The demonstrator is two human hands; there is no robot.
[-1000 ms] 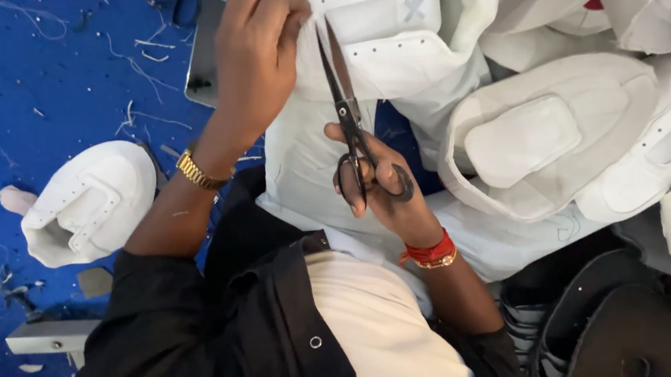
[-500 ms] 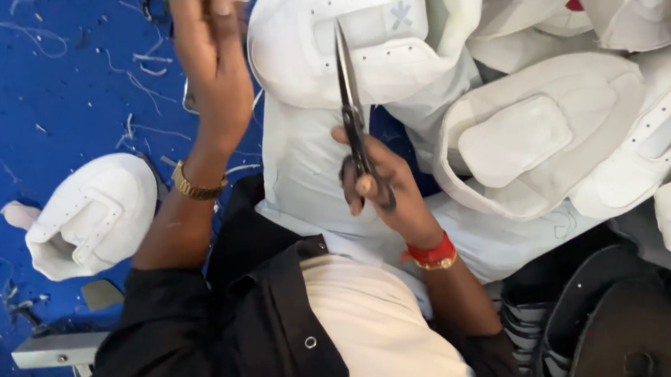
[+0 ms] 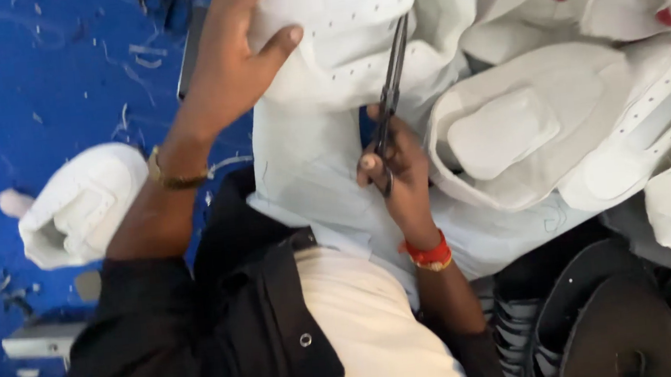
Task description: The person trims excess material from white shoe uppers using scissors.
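Head view: the left hand [image 3: 231,56] grips a white shoe upper [image 3: 345,18] at its top edge, thumb pressed on it, above the lap; the right hand [image 3: 398,167] is closed round scissors [image 3: 390,87], blades nearly shut against the upper's edge. A slipped grip could cut wrong — or nick the thumb.

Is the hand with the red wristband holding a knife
No, the right hand grips a pair of scissors, its blades pointing up against the white shoe upper that the left hand holds.
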